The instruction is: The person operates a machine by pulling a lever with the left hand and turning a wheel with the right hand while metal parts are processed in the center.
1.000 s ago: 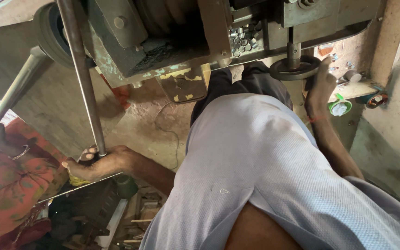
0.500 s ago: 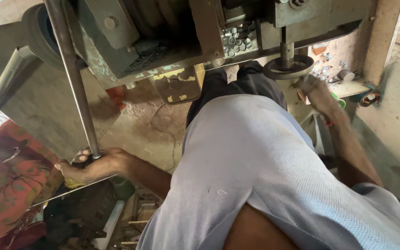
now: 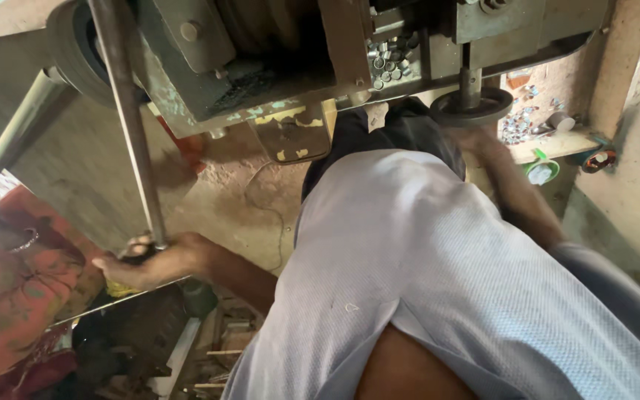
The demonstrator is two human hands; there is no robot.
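Observation:
A grey-green metal machine [image 3: 209, 67] hangs over the top of the view. From it a long steel lever rod [image 3: 131, 126] slants down to the left. My left hand [image 3: 150, 261] is closed around the rod's lower end, near the floor. My right hand [image 3: 483, 144] is blurred and sits just below a round dark disc [image 3: 472, 107] on a vertical shaft under the machine's right side. Whether it touches the disc or holds anything cannot be told. My pale blue shirt [image 3: 424, 281] fills the lower middle and hides my lap.
A second metal bar [image 3: 16, 133] leans at the far left above a red patterned cloth [image 3: 9, 296]. Several small metal pieces [image 3: 390, 55] lie in the machine. A green cup [image 3: 538, 170] stands by a wooden shelf [image 3: 557, 144]. Wood and metal scraps [image 3: 187, 348] lie below my left hand.
My right hand has come down from the round disc's edge to just below it and is now blurred. My left hand has kept its grip on the rod.

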